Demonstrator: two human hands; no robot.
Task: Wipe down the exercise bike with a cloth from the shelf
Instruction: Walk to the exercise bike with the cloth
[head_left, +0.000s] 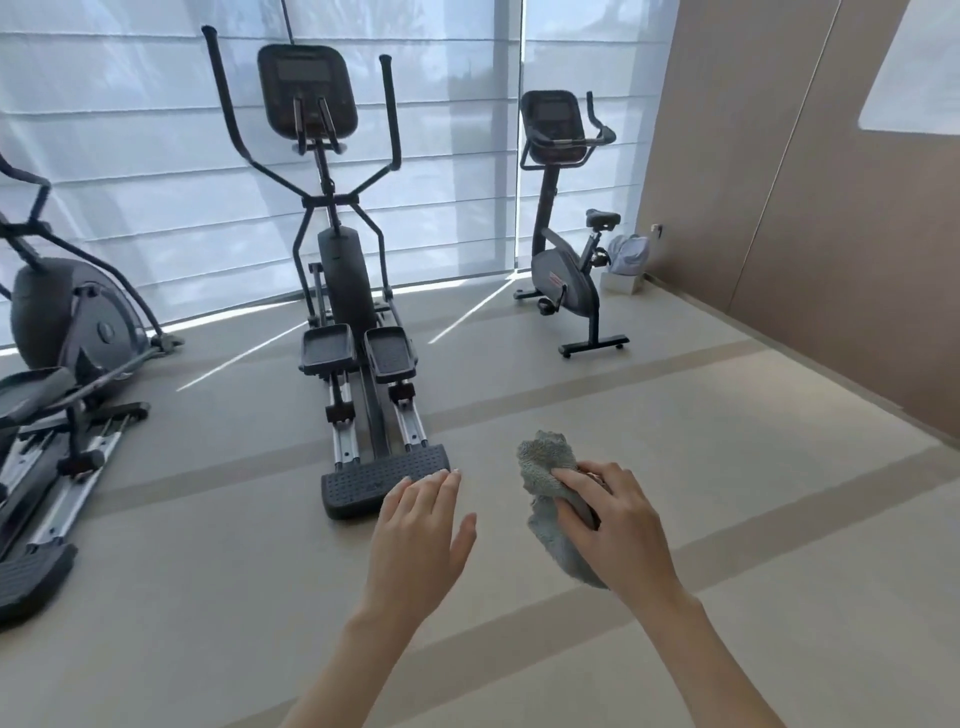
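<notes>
Our right hand (618, 514) grips the cloth (550, 499), our left hand (421, 530) is flat and empty, well short of the bike (566, 228).

Centre: black elliptical trainer (337, 291) facing white blinds (130, 156) | left edge: second elliptical (67, 332), partly cut off | far right corner: pale blue bag (628, 253) by a white box (621, 283), beside the brown wall (779, 208)

- The cloth (550, 499) in my right hand (618, 519) looks like fluffy grey-green terry, rough-napped.
- The exercise bike (569, 228) is matt dark plastic and metal.
- The floor (727, 467) looks smooth, faintly sheened beige.
</notes>
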